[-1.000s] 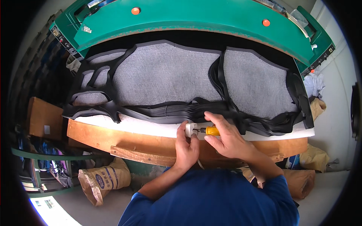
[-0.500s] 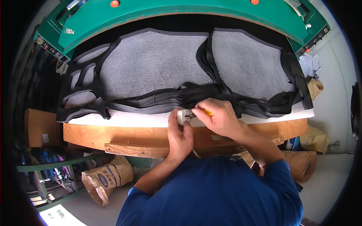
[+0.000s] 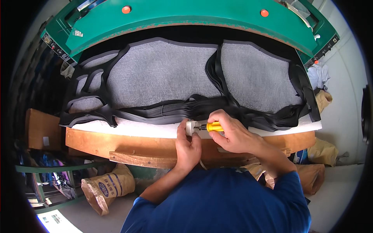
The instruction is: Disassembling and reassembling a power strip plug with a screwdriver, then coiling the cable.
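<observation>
My left hand holds a small white electrical plug between thumb and fingers, over the near edge of the workbench. A thin pale cord hangs below the hand. In my right hand is a screwdriver with a yellow handle, gripped by thumb and fingers and lying level. Its dark shaft points left and meets the plug's right side. The exact contact spot is too small to make out. Just beyond both hands lie stacked black sheets with large cut-out openings, showing a grey fibrous surface.
A green machine with orange buttons spans the far side. The bench has a wooden front edge. A cardboard box and a paper sack stand at left; more sacks are at right.
My right hand has shifted its hold on the screwdriver, so more of the yellow handle and the shaft now show. The view has tilted slightly; the plug stays in my left hand.
</observation>
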Demonstrator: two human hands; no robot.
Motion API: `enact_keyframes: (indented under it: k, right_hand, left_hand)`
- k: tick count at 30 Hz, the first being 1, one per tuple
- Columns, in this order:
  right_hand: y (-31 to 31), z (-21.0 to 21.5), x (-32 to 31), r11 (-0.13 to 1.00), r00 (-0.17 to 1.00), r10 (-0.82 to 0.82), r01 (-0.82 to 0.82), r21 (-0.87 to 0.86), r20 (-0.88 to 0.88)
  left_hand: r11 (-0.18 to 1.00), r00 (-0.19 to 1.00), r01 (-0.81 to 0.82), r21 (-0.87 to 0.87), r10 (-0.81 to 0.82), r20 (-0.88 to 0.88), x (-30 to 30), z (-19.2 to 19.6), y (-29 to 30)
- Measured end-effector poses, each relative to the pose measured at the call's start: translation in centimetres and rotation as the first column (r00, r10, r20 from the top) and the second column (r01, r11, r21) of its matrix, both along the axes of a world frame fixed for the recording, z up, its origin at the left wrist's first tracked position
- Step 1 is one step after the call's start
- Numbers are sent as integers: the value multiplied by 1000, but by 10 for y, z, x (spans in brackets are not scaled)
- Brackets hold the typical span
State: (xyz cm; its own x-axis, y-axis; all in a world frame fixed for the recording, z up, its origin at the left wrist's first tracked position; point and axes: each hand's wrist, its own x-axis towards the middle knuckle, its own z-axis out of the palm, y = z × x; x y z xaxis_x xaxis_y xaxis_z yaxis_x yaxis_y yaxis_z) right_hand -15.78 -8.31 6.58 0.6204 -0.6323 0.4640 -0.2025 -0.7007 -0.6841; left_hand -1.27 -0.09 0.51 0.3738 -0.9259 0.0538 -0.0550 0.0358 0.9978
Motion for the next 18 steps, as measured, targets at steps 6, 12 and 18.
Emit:
enact_keyframes:
  k: [6, 12, 18]
  right_hand:
    - [-3, 6, -1, 995, 940, -103, 103, -17, -325]
    - [-6, -3, -13, 976, 970, 6, -58, -208, -241]
    - [5, -4, -11, 905, 959, -132, 220, 365, -251]
  left_hand:
    - [1000, 1000, -20, -9, 20, 14, -1, 7, -2]
    - [999, 995, -22, -44, 26, 94, -4, 2, -9]
    - [986, 959, -24, -167, 70, 275, -4, 2, -6]
